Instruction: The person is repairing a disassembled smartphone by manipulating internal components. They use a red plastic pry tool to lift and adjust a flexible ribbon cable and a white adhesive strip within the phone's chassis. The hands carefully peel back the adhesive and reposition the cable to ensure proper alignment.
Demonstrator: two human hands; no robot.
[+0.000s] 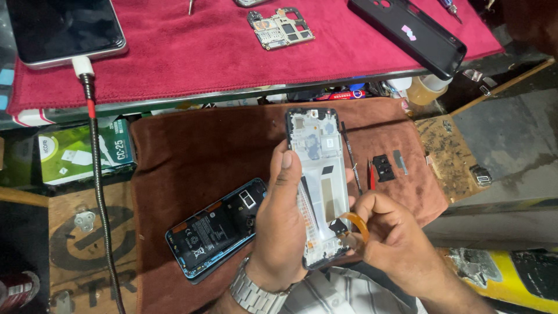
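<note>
My left hand [283, 218] grips an opened phone frame [318, 157], its white inner side facing up and its thumb along the left edge. At the frame's lower end my right hand [388, 238] pinches an orange flex ribbon [359, 222] that curls up from the frame. Both hands are over a brown cloth [197, 151]. A second opened phone with a black battery [218, 228] lies on the cloth just left of my left wrist, which wears a metal watch [256, 293].
Small black parts [383, 167], a grey strip [400, 161] and thin tools [350, 154] lie on the cloth to the right. Behind, a red cloth [192, 52] holds a circuit board [281, 28], a black phone case [407, 34] and a charging phone [61, 29]. Boxes [81, 152] sit at left.
</note>
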